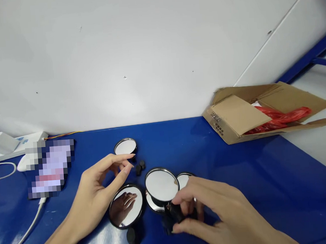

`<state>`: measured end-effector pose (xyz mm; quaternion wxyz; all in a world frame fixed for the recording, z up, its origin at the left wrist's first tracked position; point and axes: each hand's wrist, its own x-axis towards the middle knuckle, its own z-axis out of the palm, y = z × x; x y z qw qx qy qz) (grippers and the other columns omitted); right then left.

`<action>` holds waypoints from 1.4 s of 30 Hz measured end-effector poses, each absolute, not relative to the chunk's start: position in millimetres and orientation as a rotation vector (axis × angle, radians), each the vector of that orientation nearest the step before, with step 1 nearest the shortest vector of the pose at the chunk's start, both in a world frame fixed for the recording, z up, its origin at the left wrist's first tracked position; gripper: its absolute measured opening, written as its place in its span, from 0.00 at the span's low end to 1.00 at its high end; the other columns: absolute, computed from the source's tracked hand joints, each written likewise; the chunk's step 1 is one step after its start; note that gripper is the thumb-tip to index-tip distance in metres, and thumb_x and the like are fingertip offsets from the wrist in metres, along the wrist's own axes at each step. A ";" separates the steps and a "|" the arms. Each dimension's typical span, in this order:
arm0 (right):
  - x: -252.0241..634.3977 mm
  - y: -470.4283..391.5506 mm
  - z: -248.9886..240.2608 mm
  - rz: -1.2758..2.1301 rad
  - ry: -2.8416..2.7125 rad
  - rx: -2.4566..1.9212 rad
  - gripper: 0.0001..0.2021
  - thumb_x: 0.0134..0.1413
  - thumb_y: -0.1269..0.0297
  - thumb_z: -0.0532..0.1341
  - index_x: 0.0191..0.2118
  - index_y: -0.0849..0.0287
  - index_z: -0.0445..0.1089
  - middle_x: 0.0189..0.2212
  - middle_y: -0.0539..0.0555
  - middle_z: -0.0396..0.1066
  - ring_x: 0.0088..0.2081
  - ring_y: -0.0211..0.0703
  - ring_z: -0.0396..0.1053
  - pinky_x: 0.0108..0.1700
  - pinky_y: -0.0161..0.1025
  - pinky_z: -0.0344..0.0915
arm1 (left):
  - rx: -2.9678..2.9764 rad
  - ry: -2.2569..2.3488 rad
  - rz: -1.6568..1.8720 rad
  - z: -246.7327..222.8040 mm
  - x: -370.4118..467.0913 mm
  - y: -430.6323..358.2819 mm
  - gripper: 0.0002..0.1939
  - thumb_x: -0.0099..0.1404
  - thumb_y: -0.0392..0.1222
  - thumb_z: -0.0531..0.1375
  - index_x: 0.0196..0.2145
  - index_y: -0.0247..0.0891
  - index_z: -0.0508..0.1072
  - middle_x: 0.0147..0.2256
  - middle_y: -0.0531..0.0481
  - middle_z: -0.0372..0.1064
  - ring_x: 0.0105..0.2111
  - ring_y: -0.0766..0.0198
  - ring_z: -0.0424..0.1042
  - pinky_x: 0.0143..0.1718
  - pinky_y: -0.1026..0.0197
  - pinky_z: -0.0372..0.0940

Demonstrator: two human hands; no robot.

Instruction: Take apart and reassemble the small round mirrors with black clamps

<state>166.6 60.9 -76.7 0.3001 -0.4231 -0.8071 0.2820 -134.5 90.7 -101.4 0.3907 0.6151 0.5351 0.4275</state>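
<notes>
My right hand (pixel 213 207) is closed around the black clamp mount (pixel 177 212) of a small round mirror (pixel 161 184). That mirror has a dark rim, faces up and is tilted above another round mirror (pixel 154 205), which it partly covers. My left hand (pixel 102 189) hovers with curved fingers apart and nothing visible between them. Just below it is a round mirror (pixel 127 207) with its black mount (pixel 131 238), reflecting the hand. Beyond its fingertips sit a smaller-looking round mirror (pixel 125 146) and a loose black mount piece (pixel 139 167). My right hand partly hides one more mirror (pixel 183 179).
The blue tabletop (pixel 178 143) meets a pale wall (pixel 147 63). At the back right stands an open cardboard box (pixel 226 127) holding red plastic (pixel 280 117). On the left lie a blurred phone (pixel 53 168), a white cable (pixel 25 233) and a power strip (pixel 31 140).
</notes>
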 end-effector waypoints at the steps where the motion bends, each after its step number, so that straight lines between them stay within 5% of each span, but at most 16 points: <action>1: 165.7 56.5 -76.9 0.721 -2.174 -1.130 0.22 0.46 0.68 0.86 0.39 0.49 0.75 0.32 0.43 0.80 0.30 0.39 0.78 0.27 0.32 0.73 | 1.620 1.404 1.107 -101.9 -135.8 91.3 0.13 0.78 0.54 0.68 0.56 0.51 0.83 0.45 0.51 0.81 0.46 0.57 0.76 0.53 0.57 0.67; 11: 154.5 44.5 -84.2 0.482 -2.294 -1.144 0.29 0.35 0.74 0.88 0.39 0.52 0.73 0.32 0.43 0.79 0.31 0.41 0.78 0.30 0.37 0.73 | 1.714 1.502 1.140 -102.9 -143.2 95.7 0.10 0.80 0.53 0.65 0.52 0.50 0.81 0.46 0.52 0.79 0.49 0.54 0.75 0.53 0.55 0.63; 23: 150.5 36.9 -90.5 0.335 -2.392 -1.111 0.29 0.37 0.70 0.89 0.42 0.55 0.75 0.34 0.47 0.78 0.34 0.45 0.78 0.34 0.40 0.74 | 1.741 1.522 1.153 -103.7 -144.8 96.8 0.09 0.79 0.54 0.66 0.51 0.51 0.82 0.44 0.54 0.79 0.45 0.57 0.74 0.51 0.56 0.65; 29: 150.2 35.6 -83.7 0.352 -2.421 -1.115 0.22 0.49 0.66 0.85 0.44 0.53 0.76 0.38 0.47 0.80 0.38 0.47 0.80 0.39 0.41 0.74 | 1.823 1.569 1.150 -105.7 -145.8 99.5 0.08 0.79 0.54 0.66 0.51 0.54 0.82 0.44 0.57 0.79 0.43 0.60 0.74 0.49 0.57 0.68; 33: 145.6 40.5 -73.9 0.343 -2.320 -1.110 0.05 0.73 0.60 0.71 0.43 0.52 0.77 0.37 0.49 0.80 0.39 0.47 0.80 0.42 0.43 0.73 | 1.937 1.679 1.090 -106.5 -145.3 101.4 0.10 0.79 0.54 0.64 0.53 0.55 0.81 0.51 0.54 0.77 0.40 0.61 0.74 0.33 0.61 0.69; 36: 142.1 55.0 -64.2 0.433 -2.241 -1.111 0.09 0.77 0.58 0.66 0.41 0.51 0.77 0.33 0.48 0.78 0.37 0.44 0.78 0.44 0.42 0.72 | 2.033 1.747 1.059 -110.0 -146.1 103.4 0.11 0.77 0.53 0.65 0.54 0.54 0.80 0.55 0.52 0.74 0.41 0.60 0.75 0.26 0.63 0.70; 39: 140.0 81.1 -57.1 0.599 -2.281 -1.175 0.09 0.75 0.63 0.69 0.37 0.52 0.77 0.33 0.46 0.77 0.37 0.42 0.76 0.44 0.40 0.70 | 2.145 1.752 1.052 -115.2 -147.6 105.5 0.11 0.78 0.50 0.64 0.55 0.53 0.80 0.56 0.49 0.72 0.49 0.55 0.76 0.27 0.63 0.72; 42: 136.8 112.8 -58.1 0.634 -2.412 -1.126 0.07 0.79 0.64 0.64 0.46 0.53 0.81 0.39 0.50 0.81 0.44 0.45 0.74 0.53 0.44 0.71 | 2.306 1.732 1.013 -118.7 -149.0 106.1 0.10 0.80 0.47 0.62 0.55 0.51 0.80 0.58 0.46 0.70 0.55 0.51 0.74 0.40 0.55 0.76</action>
